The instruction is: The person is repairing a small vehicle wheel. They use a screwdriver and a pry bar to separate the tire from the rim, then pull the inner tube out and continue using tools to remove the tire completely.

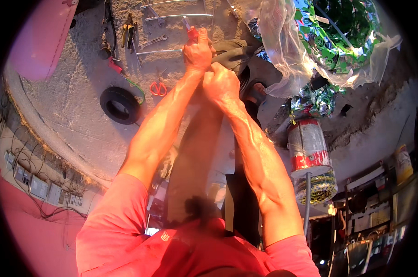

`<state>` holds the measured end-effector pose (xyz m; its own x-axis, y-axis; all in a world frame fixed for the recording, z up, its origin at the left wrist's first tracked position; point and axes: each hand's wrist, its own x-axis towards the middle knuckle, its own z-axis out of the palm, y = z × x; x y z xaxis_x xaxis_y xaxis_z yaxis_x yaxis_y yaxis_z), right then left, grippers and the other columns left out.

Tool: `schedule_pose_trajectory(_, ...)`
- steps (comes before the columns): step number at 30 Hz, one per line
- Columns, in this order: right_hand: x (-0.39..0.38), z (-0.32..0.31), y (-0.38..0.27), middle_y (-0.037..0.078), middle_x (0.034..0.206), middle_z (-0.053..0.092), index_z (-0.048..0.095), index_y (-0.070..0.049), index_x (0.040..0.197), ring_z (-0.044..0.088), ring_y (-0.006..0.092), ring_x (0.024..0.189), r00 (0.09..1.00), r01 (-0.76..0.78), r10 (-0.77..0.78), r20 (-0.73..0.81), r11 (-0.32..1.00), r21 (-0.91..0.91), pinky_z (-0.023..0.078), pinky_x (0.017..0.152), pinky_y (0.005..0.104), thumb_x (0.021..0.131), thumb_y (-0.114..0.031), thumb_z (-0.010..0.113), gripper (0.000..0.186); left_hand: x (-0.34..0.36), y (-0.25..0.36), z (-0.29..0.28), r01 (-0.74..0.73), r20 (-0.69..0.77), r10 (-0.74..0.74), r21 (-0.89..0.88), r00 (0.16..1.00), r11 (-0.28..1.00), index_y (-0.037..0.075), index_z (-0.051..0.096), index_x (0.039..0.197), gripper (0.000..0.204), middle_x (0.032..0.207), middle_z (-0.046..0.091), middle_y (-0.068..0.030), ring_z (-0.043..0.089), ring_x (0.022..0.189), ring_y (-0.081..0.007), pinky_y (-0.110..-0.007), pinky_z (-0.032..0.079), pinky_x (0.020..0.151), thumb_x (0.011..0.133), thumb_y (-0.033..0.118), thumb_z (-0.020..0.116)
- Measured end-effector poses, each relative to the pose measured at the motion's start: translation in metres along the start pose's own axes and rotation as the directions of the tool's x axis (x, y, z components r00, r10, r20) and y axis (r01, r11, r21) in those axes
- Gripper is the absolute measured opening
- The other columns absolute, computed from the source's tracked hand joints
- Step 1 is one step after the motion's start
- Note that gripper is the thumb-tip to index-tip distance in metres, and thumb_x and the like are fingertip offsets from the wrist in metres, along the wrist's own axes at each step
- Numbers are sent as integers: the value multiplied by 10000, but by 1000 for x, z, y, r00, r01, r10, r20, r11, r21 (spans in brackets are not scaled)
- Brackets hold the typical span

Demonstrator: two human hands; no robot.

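Observation:
My left hand (198, 54) is closed around a red-handled tool (192, 33) with a narrow pale tip that points away from me. I cannot tell its exact kind. Just below and to the right, my right hand (222, 84) makes a fist; whatever it grips is hidden. Both hands are beside a dusty, grey-brown, bent band-like piece (232, 51), which curves off to the right. Red-handled scissors (158, 88) lie on the ground left of my forearm. Farther left lies a thick black ring (120, 105), like a small tyre.
Yellow-black pliers (127, 36), a wrench (152, 42) and several metal rods (179, 18) lie on the far ground. At right are a large plastic-wrapped bundle of shiny green foil (345, 34) and a red-and-white cylinder (309, 144). A pink panel (42, 39) stands far left.

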<state>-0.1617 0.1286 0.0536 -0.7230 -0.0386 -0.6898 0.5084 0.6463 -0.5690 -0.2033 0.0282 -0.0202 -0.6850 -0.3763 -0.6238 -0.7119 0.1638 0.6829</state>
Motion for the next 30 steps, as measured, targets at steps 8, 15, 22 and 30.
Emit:
schedule_pose_trajectory(8, -2, -9, 31, 185, 909, 706, 685, -31, 933, 692, 406, 892, 972, 230, -224, -66, 968, 97, 548, 814, 496, 876, -144, 602, 152, -9, 17, 4, -134, 23, 132, 83, 991, 988, 50, 649, 791, 566, 591, 666, -63, 684, 531, -211, -370, 552, 563, 1066, 513, 477)
schedule_pose_trajectory(15, 9, -31, 21, 115, 1177, 632, 719, -74, 1050, 562, 341, 1208, 782, 584, -624, -3, 734, -345, 428, 1033, 484, 710, -112, 718, 342, 13, -13, 4, -360, -7, 380, 305, 925, 882, 91, 680, 897, 437, 685, 705, -114, 711, 715, -385, -496, 563, 692, 1074, 434, 476)
schedule_pose_trajectory(22, 17, -40, 8, 212, 1445, 527, 715, -38, 1090, 433, 459, 1379, 740, 663, -627, 245, 619, -421, 352, 1139, 557, 704, -185, 714, 414, 5, 1, -11, -258, 16, 260, 195, 966, 946, 78, 685, 980, 393, 756, 699, -184, 694, 721, -418, -500, 554, 656, 1067, 412, 498)
schedule_pose_trajectory(30, 40, -43, -9, 245, 1266, 580, 715, -38, 1080, 535, 442, 1220, 677, 736, -568, 468, 543, -405, 435, 1048, 533, 713, -237, 766, 421, 7, 6, -19, -231, 46, 228, 82, 973, 970, 85, 704, 1072, 460, 895, 727, -234, 698, 868, -451, -530, 552, 790, 1046, 492, 490)
